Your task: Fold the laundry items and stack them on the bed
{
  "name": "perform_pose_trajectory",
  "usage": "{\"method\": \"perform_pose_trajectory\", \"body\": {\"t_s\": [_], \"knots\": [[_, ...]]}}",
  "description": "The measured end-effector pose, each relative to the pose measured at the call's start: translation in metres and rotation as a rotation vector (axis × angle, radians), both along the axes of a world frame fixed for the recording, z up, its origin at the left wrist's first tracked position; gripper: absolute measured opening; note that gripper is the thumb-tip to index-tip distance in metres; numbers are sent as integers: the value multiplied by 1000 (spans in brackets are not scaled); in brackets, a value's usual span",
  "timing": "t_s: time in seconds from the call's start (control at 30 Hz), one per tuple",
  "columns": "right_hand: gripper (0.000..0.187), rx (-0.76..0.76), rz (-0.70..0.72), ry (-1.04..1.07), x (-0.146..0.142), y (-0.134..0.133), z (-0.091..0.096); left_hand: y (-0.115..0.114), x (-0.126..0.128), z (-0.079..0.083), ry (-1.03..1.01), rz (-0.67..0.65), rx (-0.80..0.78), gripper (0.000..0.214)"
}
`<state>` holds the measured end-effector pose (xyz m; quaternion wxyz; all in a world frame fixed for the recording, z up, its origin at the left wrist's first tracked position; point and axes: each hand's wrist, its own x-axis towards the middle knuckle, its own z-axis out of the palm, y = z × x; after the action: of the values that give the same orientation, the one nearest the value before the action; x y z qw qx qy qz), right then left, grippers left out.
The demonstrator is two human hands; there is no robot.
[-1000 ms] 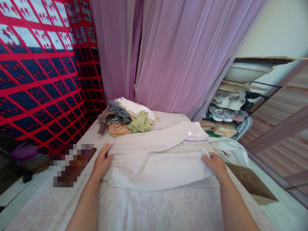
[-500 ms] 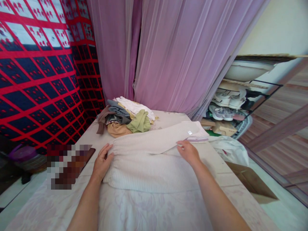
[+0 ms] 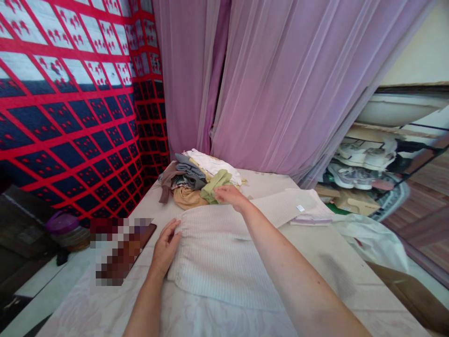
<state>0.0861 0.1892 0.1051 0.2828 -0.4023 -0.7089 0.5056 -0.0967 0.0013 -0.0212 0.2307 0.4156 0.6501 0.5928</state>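
Pale ribbed trousers (image 3: 206, 262) lie on the bed (image 3: 354, 276) at 12 o'clock from the wearer, waist to the left, long axis running from 9 towards 2 o'clock. The left hand (image 3: 168, 243) is at the waist end, fingers loosely bent and thumb apart, touching the gathered edge without any visible grip; from it, the cloth lies at 3 o'clock.

The right hand (image 3: 231, 194) is beyond the trousers, which lie at 6 o'clock from it, with its forearm crossing over them and hiding part of the legs. Its fingers are curled in, right against the outline of the green cloth (image 3: 209, 191); whether they pinch it or just hang above it, I cannot tell. Of the two, this hand is clearly nearer the green cloth, while the left is nearer the waist.

The pile (image 3: 217, 164) lies just left of 12 o'clock, the green cloth at its near side. Between 1 and 2 o'clock, the tagged far leg overlaps a folded stack (image 3: 323, 208).
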Motion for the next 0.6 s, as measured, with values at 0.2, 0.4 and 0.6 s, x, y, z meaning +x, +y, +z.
{"method": "perform_pose_trajectory", "body": {"t_s": [0.2,0.4,0.6], "knots": [[13,-328,89,363,9,7,67,2,2,-6,-14,7,22,38],[14,4,-38,685,-34,42,101,3,2,-10,-75,0,49,39],[33,258,12,394,-66,75,118,3,1,-11,-82,-11,66,36]]}}
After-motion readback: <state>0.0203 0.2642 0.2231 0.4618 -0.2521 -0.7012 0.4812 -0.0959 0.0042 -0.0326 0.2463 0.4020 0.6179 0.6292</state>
